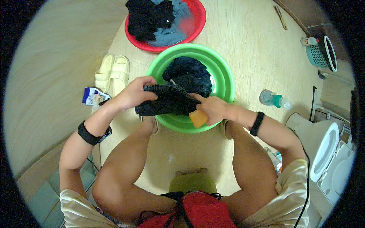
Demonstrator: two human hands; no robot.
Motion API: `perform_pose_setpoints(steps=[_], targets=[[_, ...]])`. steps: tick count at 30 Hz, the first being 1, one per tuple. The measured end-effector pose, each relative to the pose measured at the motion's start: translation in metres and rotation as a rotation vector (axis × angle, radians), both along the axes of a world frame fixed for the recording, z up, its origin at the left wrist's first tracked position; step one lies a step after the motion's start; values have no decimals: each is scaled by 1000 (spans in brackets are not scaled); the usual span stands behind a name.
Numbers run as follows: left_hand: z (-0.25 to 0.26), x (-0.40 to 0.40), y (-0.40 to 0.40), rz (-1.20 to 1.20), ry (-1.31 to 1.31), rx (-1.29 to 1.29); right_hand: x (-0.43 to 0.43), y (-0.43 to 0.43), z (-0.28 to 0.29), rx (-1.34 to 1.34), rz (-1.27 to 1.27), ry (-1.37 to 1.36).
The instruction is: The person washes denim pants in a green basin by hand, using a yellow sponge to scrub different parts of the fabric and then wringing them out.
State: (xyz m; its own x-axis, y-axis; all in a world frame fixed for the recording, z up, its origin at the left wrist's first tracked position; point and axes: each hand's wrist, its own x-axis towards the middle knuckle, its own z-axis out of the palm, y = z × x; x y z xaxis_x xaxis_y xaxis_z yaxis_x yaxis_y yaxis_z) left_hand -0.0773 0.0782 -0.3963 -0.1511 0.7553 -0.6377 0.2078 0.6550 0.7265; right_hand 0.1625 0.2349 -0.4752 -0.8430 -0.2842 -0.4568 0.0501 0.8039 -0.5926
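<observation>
A green plastic basin (226,82) stands on the floor between my feet, with a dark wet garment (188,74) lying in it. Over its near left rim my left hand (139,92) grips one end of a black garment part (168,99), thumb and fingers pinching the gathered edge. My right hand (212,108) holds an orange-yellow bar of soap (198,119) under its palm, its index finger touching the black fabric. Whether the black fabric joins the garment in the basin, I cannot tell.
Beyond the green basin is a red basin (202,17) with black clothing and cloudy water. Cream slippers (119,71) and a purple-white packet (90,95) lie left. At right are a bottle with a teal collar (271,99), a laundry basket (316,57) and a toilet (325,151).
</observation>
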Motion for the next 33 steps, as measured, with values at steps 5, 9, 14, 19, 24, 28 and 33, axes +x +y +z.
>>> perform_pose_setpoints(steps=[5, 9, 14, 19, 24, 28, 33], targets=[[72, 9, 6, 98, -47, -38, -4, 3, 22, 155, -111, 48], [117, -9, -13, -84, 311, 130, -3, 38, 74, 310, -168, 347], [199, 6, -19, -162, 638, 295, 9, 74, 206, 635, -138, 596], [290, 23, -32, -433, 1363, 616, 29, 73, 349, 992, -113, 850], [370, 54, -43, -432, 1516, 758, 55, 63, 454, 1278, -131, 982], [429, 67, -55, -467, 1705, 823, 69, 52, 513, 1451, -172, 1078], [494, 85, -77, -436, 1875, 887, 87, 22, 590, 1562, -375, 1002]])
